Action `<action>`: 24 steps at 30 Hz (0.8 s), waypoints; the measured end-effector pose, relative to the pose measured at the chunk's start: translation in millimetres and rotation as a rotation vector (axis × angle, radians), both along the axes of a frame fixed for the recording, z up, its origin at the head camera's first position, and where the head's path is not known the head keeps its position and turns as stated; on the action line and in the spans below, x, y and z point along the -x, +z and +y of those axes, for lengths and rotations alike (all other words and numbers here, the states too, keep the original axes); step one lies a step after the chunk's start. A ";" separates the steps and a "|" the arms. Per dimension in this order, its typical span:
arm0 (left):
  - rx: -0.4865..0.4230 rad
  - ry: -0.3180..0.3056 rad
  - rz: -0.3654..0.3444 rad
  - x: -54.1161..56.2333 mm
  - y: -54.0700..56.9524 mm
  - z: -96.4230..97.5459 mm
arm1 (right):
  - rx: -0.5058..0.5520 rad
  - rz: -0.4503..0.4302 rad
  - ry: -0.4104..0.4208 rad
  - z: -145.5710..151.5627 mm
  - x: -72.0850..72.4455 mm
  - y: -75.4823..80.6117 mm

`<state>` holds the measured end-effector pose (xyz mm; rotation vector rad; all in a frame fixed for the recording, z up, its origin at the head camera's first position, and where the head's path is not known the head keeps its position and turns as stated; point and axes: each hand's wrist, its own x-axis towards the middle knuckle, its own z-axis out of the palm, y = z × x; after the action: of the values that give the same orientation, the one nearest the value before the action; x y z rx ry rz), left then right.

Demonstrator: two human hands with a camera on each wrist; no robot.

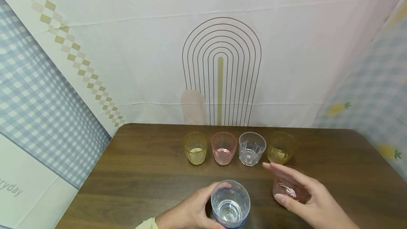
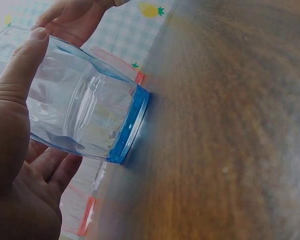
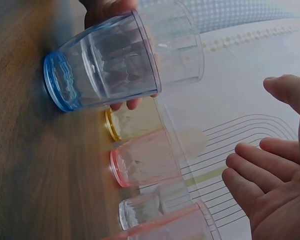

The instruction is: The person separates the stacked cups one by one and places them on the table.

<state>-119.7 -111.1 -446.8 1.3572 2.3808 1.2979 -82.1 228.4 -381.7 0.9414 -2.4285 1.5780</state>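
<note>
My left hand (image 1: 197, 206) grips a blue-based clear cup (image 2: 127, 125), its thumb along one side and its fingers round the other. Inside that cup sits a colourless cup (image 3: 185, 55), its upper part standing out past the blue cup's rim in the right wrist view. The blue base is close over the table. My right hand (image 1: 306, 193) is spread beside a pink cup (image 1: 287, 190) that stands upright at the right. In the right wrist view its fingers (image 3: 250, 185) are extended, with no cup between them and the thumb.
A row of upright cups stands along the back of the brown table (image 1: 143, 172): yellow (image 1: 195, 151), pink (image 1: 224, 151), colourless (image 1: 252, 151) and another yellowish cup (image 1: 280, 149) at the right end. Behind the table hangs a patterned cloth (image 1: 152, 70).
</note>
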 end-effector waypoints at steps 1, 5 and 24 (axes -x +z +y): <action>-0.002 0.001 -0.035 -0.3 0.6 -0.1 | -0.005 0.005 -0.003 -0.9 -0.1 0.2; -0.005 -0.003 -0.069 -0.4 1.3 -0.1 | -0.026 0.023 -0.018 -5.6 -0.7 0.4; 0.010 0.008 -0.063 -1.6 -0.4 -0.6 | 0.169 0.050 0.312 -22.2 10.9 -21.5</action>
<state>-118.1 -111.7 -447.2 1.2854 2.3508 1.3095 -93.0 206.2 -403.2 1.3597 -2.1530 1.7950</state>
